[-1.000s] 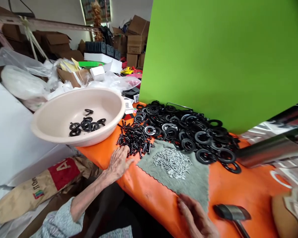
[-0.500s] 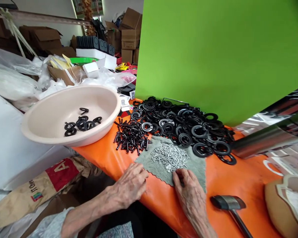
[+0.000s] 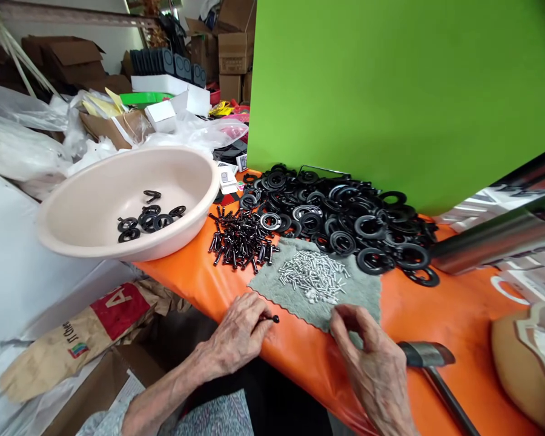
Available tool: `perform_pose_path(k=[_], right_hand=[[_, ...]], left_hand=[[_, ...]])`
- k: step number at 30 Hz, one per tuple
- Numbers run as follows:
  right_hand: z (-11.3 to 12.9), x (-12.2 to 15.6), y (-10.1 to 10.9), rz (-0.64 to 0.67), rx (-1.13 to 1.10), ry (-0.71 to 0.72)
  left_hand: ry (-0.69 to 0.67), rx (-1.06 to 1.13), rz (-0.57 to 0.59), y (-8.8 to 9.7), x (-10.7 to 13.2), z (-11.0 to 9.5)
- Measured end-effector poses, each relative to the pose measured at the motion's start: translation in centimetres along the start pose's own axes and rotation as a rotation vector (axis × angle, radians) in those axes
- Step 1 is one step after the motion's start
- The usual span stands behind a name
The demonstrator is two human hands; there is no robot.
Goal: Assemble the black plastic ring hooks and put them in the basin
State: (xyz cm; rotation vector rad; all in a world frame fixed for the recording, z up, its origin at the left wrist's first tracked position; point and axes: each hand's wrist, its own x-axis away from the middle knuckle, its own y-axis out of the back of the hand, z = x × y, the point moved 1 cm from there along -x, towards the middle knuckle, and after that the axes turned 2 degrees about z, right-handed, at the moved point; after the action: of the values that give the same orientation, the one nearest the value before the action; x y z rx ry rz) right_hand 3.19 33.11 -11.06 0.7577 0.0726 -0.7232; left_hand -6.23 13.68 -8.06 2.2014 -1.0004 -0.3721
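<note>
My left hand (image 3: pixel 245 327) is closed at the table's front edge, pinching a small black rod (image 3: pixel 275 318); only its knobbed end pokes out past the fingers. My right hand (image 3: pixel 375 363) hovers by the front right of a grey-green cloth (image 3: pixel 272 280), thumb and fingertips drawn together in a pinch. Whatever may be between them is too small to make out. On the cloth lies a heap of small silver pins (image 3: pixel 313 275). To its left is a pile of black rods (image 3: pixel 240 239), and behind spreads a big heap of black rings (image 3: pixel 327 212).
A hammer (image 3: pixel 429 354) lies right of my right hand on the orange table cover (image 3: pixel 458 309). A beige basin (image 3: pixel 95 175) with several black ring parts stands at left. Behind rises a green panel (image 3: pixel 390 91). A metal cylinder (image 3: pixel 490 242) and tan container (image 3: pixel 511 357) are at right.
My right hand has moved right and back from the silver pins toward the hammer. The black rod's end now shows from my left hand. The view has shifted slightly.
</note>
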Motion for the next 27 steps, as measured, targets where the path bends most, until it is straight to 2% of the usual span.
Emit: perform_pose_path(k=[3, 5, 7, 9, 14, 21, 24, 27], right_hand=[[0.6, 1.6, 0.3, 0.044, -0.141, -0.098], [0.9, 2.7, 0.2, 0.135, -0.297, -0.192], [1.4, 3.5, 0.2, 0.210, -0.456, -0.275], [2.2, 3.9, 0.3, 0.242, -0.571, -0.338], [4.1, 4.0, 0.4, 0.263, -0.693, -0.370], [4.0, 4.5, -2.0, 0.139, -0.751, -0.357], [4.5, 4.3, -1.9, 0.168, -0.782, -0.400], [4.9, 4.0, -1.4, 0.266, -0.811, -0.463]], left_hand=[[0.150, 0.412, 0.042, -0.1, 0.0, -0.9], [0.248, 0.677, 0.094, -0.2, 0.1, -1.7], [0.287, 0.850, 0.109, -0.2, 0.3, -2.4], [0.293, 0.933, 0.101, -0.2, 0.4, -3.0], [0.322, 0.977, 0.104, -0.3, 0.5, -3.8], [0.328, 0.877, 0.120, -0.9, 0.5, -3.1], [0.314, 0.790, 0.142, -0.8, 0.4, -2.8], [0.303, 0.744, 0.167, -0.6, 0.2, -2.8]])
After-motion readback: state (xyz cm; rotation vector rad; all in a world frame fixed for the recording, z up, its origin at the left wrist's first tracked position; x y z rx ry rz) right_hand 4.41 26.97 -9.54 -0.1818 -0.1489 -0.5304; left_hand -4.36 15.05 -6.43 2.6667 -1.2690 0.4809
